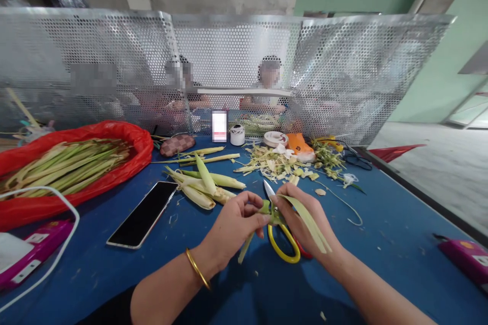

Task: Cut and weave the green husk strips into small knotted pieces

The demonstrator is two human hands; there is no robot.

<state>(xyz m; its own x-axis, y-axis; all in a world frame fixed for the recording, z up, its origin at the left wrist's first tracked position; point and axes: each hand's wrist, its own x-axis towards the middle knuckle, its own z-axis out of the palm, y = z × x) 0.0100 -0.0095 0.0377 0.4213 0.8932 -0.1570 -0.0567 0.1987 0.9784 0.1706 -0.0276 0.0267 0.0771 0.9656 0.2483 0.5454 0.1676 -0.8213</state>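
In the middle of the head view, my left hand (246, 216) is closed in a pinch on a folded green leaf strip. My right hand (301, 210) meets it there, fingers closed on the same green work; a pale flat end of the leaf strip (310, 223) hangs over the back of this hand. Scissors (282, 249) with yellow and red handles are right under the hands, blades pointing away from me. Whether my right hand also touches the scissors is hidden. Just beyond my left hand lie several pale green husk-wrapped pieces (208, 183).
A phone (143, 216) lies left of my arm, near a red bag (133, 137) of long leaf strips. Cut scraps (267, 162), a tape roll (275, 139) and a white jar (237, 135) stand before a perforated metal screen (236, 51). Purple power strips (465, 259) flank the blue table.
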